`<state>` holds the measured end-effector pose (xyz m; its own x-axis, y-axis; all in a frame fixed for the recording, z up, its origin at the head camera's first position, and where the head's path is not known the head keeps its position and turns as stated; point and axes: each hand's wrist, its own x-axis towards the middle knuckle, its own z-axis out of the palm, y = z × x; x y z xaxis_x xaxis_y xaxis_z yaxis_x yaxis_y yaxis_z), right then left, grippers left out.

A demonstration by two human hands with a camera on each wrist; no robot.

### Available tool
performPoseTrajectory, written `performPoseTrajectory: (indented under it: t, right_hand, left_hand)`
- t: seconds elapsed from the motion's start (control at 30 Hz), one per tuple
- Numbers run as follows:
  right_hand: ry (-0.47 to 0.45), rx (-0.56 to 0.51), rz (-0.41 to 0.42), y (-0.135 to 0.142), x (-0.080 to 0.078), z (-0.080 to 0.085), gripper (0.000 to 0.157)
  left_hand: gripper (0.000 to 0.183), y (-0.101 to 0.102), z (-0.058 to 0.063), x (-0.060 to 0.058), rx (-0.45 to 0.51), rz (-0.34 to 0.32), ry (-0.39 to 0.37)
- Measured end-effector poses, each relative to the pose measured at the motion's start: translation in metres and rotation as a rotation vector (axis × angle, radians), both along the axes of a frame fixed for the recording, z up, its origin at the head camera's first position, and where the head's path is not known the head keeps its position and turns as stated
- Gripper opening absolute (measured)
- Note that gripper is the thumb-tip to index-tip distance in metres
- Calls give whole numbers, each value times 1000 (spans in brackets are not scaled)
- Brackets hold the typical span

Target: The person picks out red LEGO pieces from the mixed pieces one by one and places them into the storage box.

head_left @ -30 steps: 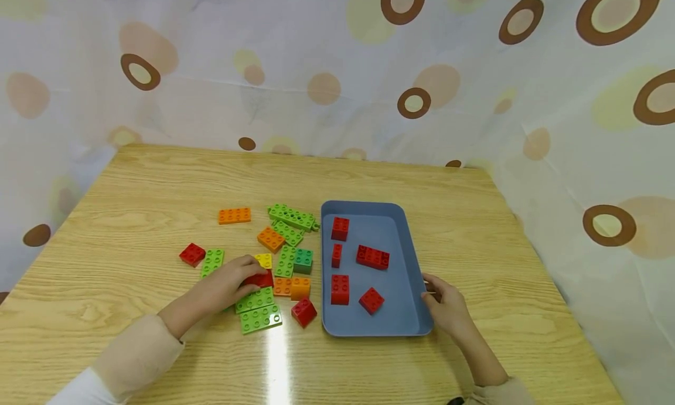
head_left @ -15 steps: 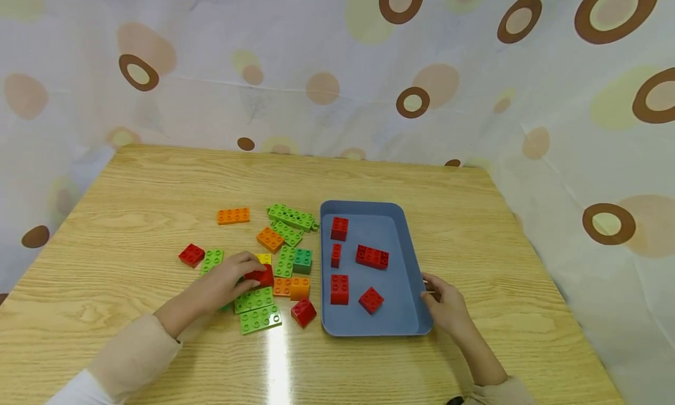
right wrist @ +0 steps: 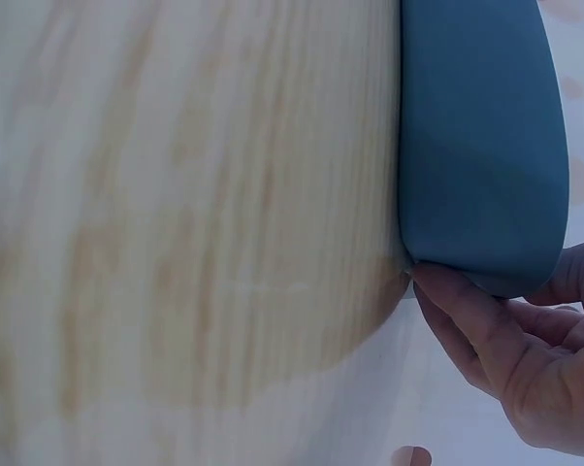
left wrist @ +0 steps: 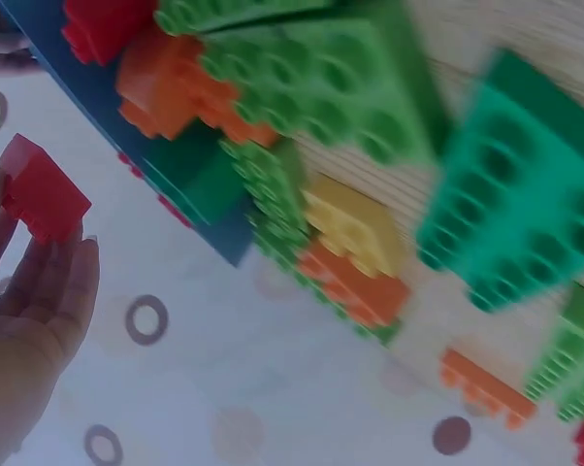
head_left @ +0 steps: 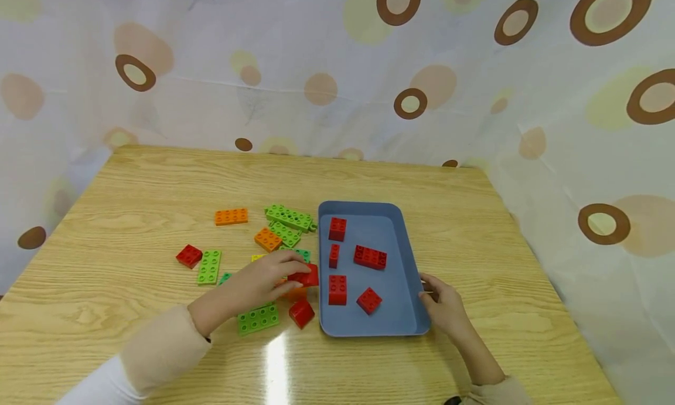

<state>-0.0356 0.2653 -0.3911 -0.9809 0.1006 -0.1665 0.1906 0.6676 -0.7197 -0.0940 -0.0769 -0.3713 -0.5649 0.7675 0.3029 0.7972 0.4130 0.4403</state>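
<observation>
My left hand pinches a red toy brick between thumb and fingers, just left of the blue-grey tray. The left wrist view shows this brick held at the fingertips, raised over the loose bricks. My right hand grips the tray's right wall near the front corner. In the right wrist view, its fingers hold the tray's edge from beneath, with the thumb behind the wall. Several red bricks lie spread inside the tray.
Left of the tray lie loose green bricks, orange bricks and a partly hidden yellow one. A red curved brick sits near the tray's left wall, another red brick farther left. Behind the table hangs a patterned curtain.
My left hand has picked the red brick out from among the loose bricks and carried it right, towards the tray. The right hand and the tray have stayed in place.
</observation>
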Motion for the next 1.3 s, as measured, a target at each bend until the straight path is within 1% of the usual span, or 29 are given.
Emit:
performPoseTrajectory:
  t: [0.13, 0.27, 0.4, 0.47, 0.53, 0.63, 0.8, 0.97, 1.07, 1.3]
  right_hand:
    - [3, -7, -3, 0, 0, 0, 41]
    - [3, -12, -3, 0, 0, -1, 41]
    - [4, -9, -1, 0, -1, -1, 41]
    - [5, -9, 0, 0, 0, -1, 41]
    - [3, -11, 2, 0, 0, 0, 42]
    - [-1, -13, 3, 0, 0, 0, 42]
    - [-5, -18, 1, 0, 0, 0, 41]
    - [-9, -20, -1, 0, 0, 0, 41]
    - [-9, -14, -5, 0, 0, 1, 41]
    - [-10, -2, -11, -1, 0, 0, 41]
  left_hand:
    - [23, 22, 1, 4, 31, -66, 5]
    - [22, 41, -2, 10, 21, -135, 11]
    - [21, 57, -8, 17, -22, -190, -26]
    - [21, 62, -12, 19, -55, -203, -60]
    - [21, 66, -17, 22, -85, -209, -75]
    - [21, 70, -23, 24, -126, -203, -74]
    - [21, 73, -28, 25, -161, -194, -73]
    - [22, 75, -29, 24, -192, -192, -107]
    - [25, 78, -27, 24, -231, -182, -127]
    - [29, 82, -24, 22, -282, -178, -137]
